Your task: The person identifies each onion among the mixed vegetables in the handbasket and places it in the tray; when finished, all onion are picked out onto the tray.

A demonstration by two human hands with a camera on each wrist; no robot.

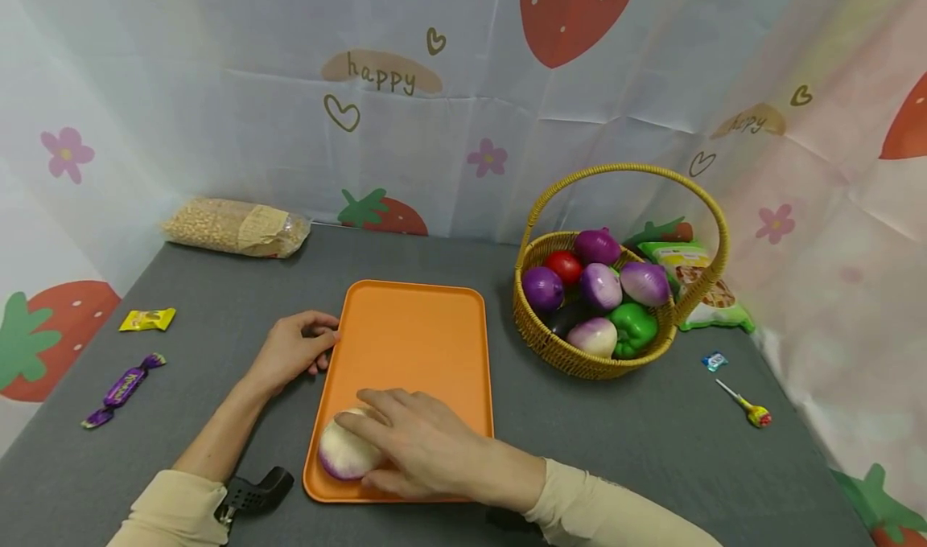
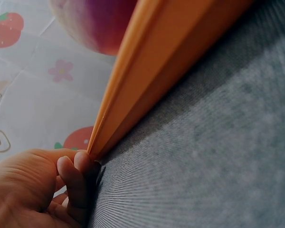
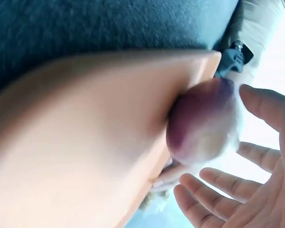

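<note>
A purple-and-white turnip [image 1: 348,449] lies at the near left corner of the orange tray [image 1: 413,338]. My right hand [image 1: 427,442] is over its right side; in the right wrist view the fingers [image 3: 209,202] are spread and straight, close beside the turnip [image 3: 204,123]. At the tray's left rim, my left hand [image 1: 293,350] has its fingers curled. Seen from the left wrist, the thumb and forefinger of that hand [image 2: 42,185] pinch the rim of the tray [image 2: 147,71].
Right of the tray stands a wicker basket [image 1: 550,352] of onions, turnips, a tomato and a green pepper. A green-and-white packet [image 1: 706,281], a small blue sweet [image 1: 714,361] and a lollipop [image 1: 756,415] lie beyond. Two wrapped candies [image 1: 125,388] and a bag of beans [image 1: 235,227] are on the left.
</note>
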